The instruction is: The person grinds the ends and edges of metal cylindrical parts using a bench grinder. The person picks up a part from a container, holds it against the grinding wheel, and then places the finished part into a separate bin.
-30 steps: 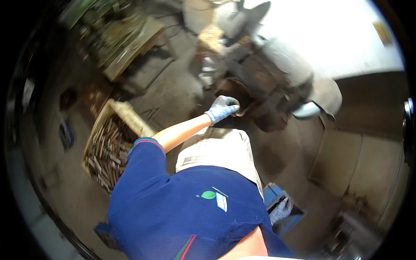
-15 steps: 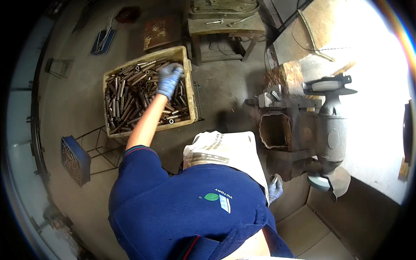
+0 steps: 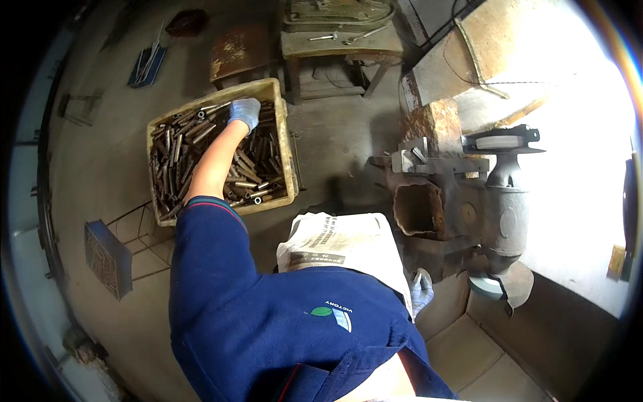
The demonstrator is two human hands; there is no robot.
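Note:
My left hand [image 3: 245, 113], in a blue-grey knitted glove, reaches into the upper part of a pale yellow plastic crate [image 3: 288, 161] and touches the pile of short metal tubes [image 3: 201, 137]. Its fingers point down among the tubes and are hidden, so any grip there cannot be seen. Beside my right hip, my right hand [image 3: 420, 295] wears a similar glove. Its fingers look curled together; what they hold, if anything, cannot be made out. A white printed cloth or sack [image 3: 341, 238] covers my lap.
To my right stands a bench grinder [image 3: 512, 214], with a rusty metal block [image 3: 435, 127] and a hollow metal housing [image 3: 416, 208] beside it. A worktable [image 3: 341, 45] with wrenches stands ahead. At left are a blue bin [image 3: 110, 258] and a wire frame [image 3: 144, 234].
My left hand has moved left and slightly down over the tubes, its fingers dipping out of sight. The whole view has shifted a little. My right hand stays beside my hip.

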